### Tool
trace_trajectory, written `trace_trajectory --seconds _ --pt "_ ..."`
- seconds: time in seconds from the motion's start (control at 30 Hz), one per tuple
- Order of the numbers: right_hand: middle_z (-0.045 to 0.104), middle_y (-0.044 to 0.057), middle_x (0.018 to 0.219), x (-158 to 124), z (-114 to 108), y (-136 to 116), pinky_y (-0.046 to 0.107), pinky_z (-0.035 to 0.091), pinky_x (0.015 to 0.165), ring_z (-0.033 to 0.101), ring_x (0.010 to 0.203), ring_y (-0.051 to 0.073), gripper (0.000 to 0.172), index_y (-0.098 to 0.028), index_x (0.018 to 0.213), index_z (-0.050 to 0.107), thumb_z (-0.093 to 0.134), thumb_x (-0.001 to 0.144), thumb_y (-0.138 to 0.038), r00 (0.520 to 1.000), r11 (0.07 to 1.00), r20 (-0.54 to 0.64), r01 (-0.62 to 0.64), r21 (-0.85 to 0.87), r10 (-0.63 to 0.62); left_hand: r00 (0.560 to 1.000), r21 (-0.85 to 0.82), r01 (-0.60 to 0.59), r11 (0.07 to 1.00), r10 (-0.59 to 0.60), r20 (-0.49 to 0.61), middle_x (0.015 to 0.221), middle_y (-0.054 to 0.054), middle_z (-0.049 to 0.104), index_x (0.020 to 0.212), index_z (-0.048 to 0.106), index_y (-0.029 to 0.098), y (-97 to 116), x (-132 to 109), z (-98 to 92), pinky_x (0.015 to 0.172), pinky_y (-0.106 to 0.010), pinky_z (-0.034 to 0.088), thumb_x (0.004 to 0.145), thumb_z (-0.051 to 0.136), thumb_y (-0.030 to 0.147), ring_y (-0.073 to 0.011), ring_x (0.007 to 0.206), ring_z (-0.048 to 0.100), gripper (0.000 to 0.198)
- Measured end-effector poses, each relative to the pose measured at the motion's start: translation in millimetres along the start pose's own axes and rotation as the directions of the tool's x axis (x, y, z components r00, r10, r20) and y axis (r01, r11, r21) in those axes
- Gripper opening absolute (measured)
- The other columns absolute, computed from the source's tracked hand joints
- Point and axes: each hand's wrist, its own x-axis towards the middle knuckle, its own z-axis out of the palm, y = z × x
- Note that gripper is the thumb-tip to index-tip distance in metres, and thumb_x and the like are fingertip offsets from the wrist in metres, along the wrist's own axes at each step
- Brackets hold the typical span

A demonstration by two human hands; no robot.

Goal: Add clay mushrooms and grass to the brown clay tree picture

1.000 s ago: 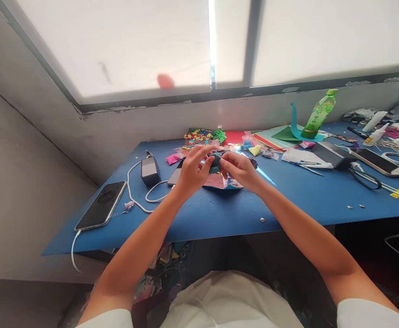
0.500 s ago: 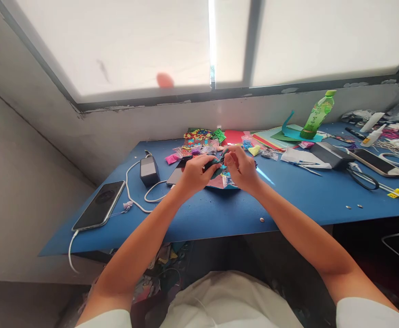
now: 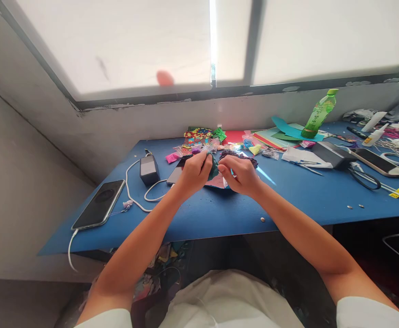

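Over the middle of the desk, my left hand is closed around a small dark teal crumpled piece, whose kind I cannot make out. Close on its right, my right hand has its fingers pinched together at the piece's edge. Its fingertips hide whatever may be between them. Under the hands lies a pinkish sheet or packet, mostly covered. A dark purple ruffled thing shows just behind my right hand.
Small colourful packets and coloured paper sheets lie at the back. A green bottle stands right of them. A phone and black box with cables are left; another phone lies right.
My right hand has dropped lower and its fingers have curled in. My left hand has turned, showing more of the teal piece. The purple ruffled thing behind has come more into view.
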Motion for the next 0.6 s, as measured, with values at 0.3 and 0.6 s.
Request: trace_trajectory --seconds 0.3,0.6 --pt "0.061 0.004 0.066 -0.5 5.0 -8.4 0.026 0.034 0.048 0.054 0.054 0.013 0.047 -0.015 0.083 0.056 0.030 0.101 -0.049 0.981 0.960 0.045 0.193 -0.203 -0.188 0.996 -0.072 0.092 0.993 -0.091 0.017 0.080 -0.003 0.056 0.088 0.049 0.020 9.6 -3.9 -5.2 0.069 -0.027 0.041 0.090 0.028 0.026 -0.0157 0.073 0.053 0.022" --pt "0.070 0.003 0.085 2.6 6.4 0.6 0.020 0.045 0.051 0.060 0.059 0.008 0.019 -0.020 0.096 0.064 0.049 0.097 -0.031 0.959 0.983 -0.229 -0.149 0.104 0.170 0.986 -0.155 0.146 0.977 -0.132 0.097 0.058 0.003 0.040 0.066 0.044 0.020 10.0 -1.6 -4.3 0.055 -0.026 0.028 0.087 0.045 0.032 -0.0122 0.057 0.035 0.024"
